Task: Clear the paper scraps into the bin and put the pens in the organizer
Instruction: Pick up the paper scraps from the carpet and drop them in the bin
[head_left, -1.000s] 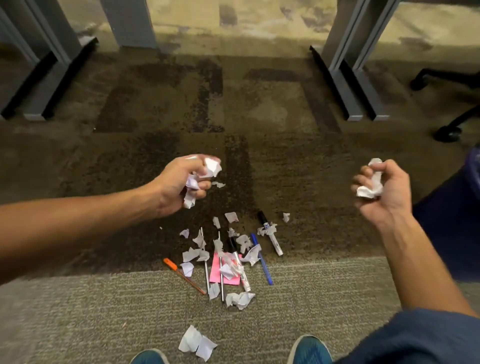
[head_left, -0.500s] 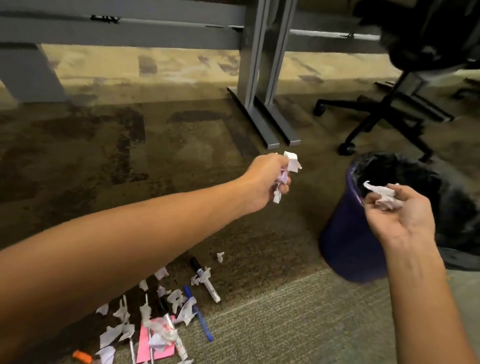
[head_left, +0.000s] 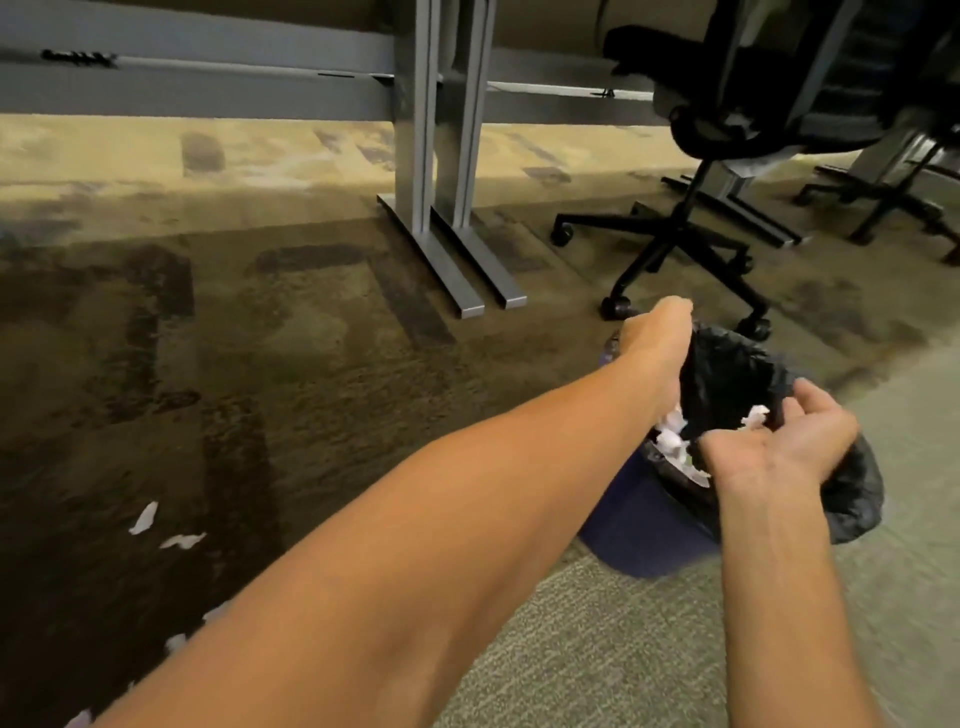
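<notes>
Paper scraps (head_left: 756, 415), likely feather-light and best bunched, sit pinched in the right hand (head_left: 779, 447) above the bin (head_left: 644, 525); fingers of the left hand (head_left: 657, 338) are hidden.

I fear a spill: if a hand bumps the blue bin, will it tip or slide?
Likely tips or slides easily: the bin seems small, holding light paper scraps. Its loose black liner would probably crumple, not resist.

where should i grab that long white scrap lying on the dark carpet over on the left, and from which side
Pinch the long scrap across its narrow middle, coming straight down from above. It seems to lie flat on the carpet as a slim slanted strip, so no edge offers itself sideways; the second scrap lies apart, lower right.
</notes>
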